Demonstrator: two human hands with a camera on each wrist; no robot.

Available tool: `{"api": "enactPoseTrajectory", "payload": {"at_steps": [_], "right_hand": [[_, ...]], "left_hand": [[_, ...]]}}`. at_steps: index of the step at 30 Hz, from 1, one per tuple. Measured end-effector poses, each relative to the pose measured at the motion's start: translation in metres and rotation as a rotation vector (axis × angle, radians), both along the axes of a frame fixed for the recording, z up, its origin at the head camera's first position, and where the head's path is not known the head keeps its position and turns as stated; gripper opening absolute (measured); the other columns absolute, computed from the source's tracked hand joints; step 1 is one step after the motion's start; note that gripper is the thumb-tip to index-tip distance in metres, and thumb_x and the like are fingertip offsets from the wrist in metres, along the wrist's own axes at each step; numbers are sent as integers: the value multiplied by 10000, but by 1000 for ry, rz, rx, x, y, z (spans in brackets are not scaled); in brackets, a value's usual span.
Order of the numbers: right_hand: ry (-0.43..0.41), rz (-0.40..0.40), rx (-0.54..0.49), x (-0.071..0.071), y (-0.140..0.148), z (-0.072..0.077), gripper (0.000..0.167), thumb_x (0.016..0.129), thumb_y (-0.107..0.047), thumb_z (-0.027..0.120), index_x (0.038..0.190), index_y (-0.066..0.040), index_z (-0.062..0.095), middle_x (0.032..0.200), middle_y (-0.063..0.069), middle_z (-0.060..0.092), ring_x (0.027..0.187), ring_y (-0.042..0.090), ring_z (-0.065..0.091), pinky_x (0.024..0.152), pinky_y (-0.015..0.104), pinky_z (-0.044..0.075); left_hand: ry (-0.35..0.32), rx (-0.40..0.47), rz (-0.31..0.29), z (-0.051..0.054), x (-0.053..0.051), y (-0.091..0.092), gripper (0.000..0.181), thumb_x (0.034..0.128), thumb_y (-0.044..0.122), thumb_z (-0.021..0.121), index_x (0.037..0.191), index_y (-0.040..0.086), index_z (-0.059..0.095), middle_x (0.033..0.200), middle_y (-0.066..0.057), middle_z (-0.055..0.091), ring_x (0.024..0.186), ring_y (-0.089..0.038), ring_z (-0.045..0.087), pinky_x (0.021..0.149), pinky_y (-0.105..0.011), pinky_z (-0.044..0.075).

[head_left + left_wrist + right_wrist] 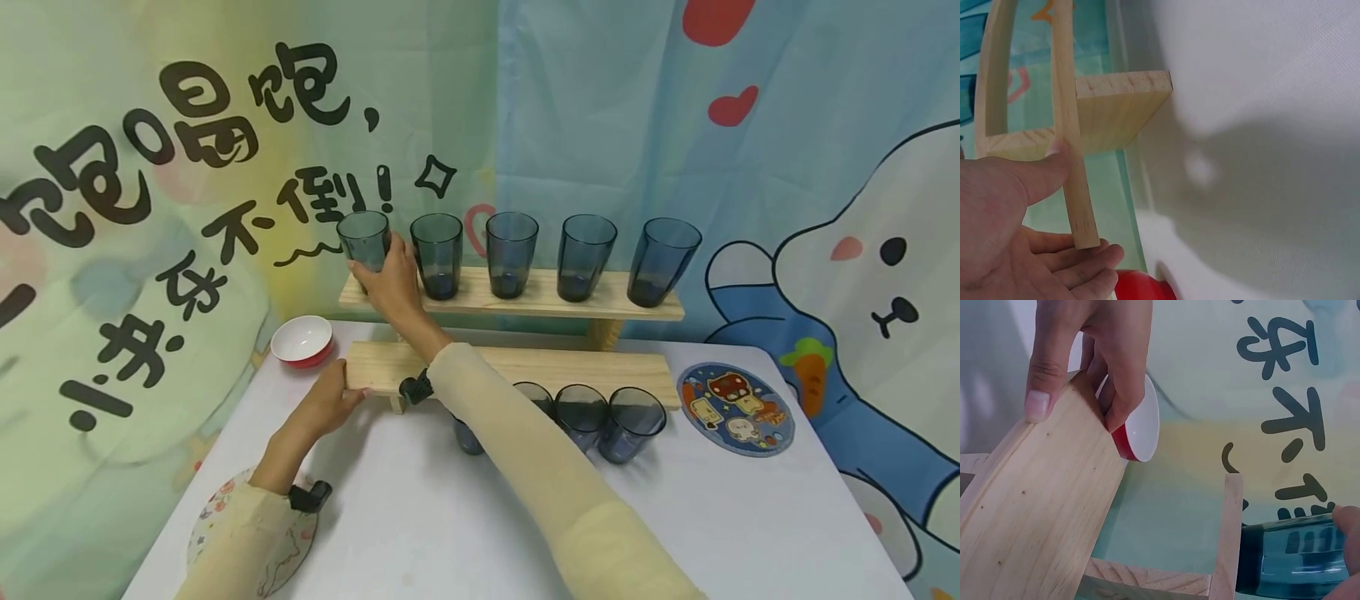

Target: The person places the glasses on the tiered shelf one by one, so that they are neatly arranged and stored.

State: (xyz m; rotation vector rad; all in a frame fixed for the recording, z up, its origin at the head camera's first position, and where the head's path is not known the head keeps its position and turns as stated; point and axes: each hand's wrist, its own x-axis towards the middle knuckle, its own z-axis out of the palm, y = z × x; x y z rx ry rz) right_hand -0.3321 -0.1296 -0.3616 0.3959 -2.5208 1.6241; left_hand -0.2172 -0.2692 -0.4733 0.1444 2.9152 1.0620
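My right hand (393, 283) holds a blue glass (364, 240) at the left end of the upper wooden shelf (468, 304); the right wrist view shows fingers at that glass (1294, 556). Four more blue glasses, among them one (437, 254) beside my hand, stand in a row to its right. My left hand (330, 400) grips the left end of the lower shelf (390, 367). In the left wrist view, the left hand (1029, 231) has its thumb on one face of the board (1075, 187) and its fingers on the other side.
A red and white bowl (302, 342) sits left of the shelves. Several glasses, one of them at the right (632, 423), stand before the lower shelf, partly behind my right sleeve. A round blue mat (735, 410) lies right; a patterned round mat (288, 554) is under my left forearm.
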Motion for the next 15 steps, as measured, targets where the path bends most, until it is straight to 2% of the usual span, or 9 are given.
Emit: {"api": "enactPoseTrajectory", "payload": {"at_steps": [8,15], "right_hand": [[-84,68,153,13,12,1,984,1011,-468,696,1672,8,143,1715,220,254,1565,347,332,1230,481,376],[-138,209,244,33,39,13,942,1049,-485,620,1681,-8,109,1727,205,241,1571,341,323,1232,499,370]], "left_hand": [[-13,1,0,1,0,0,597,1032,130,671,1406,-231,377,1362,-403,515,1322,-504,509,1151,-633,383],[-18,10,-1,3,1,1,597,1031,121,668,1414,-233,380,1372,-409,518,1316,-506,519,1151,-635,386]]}}
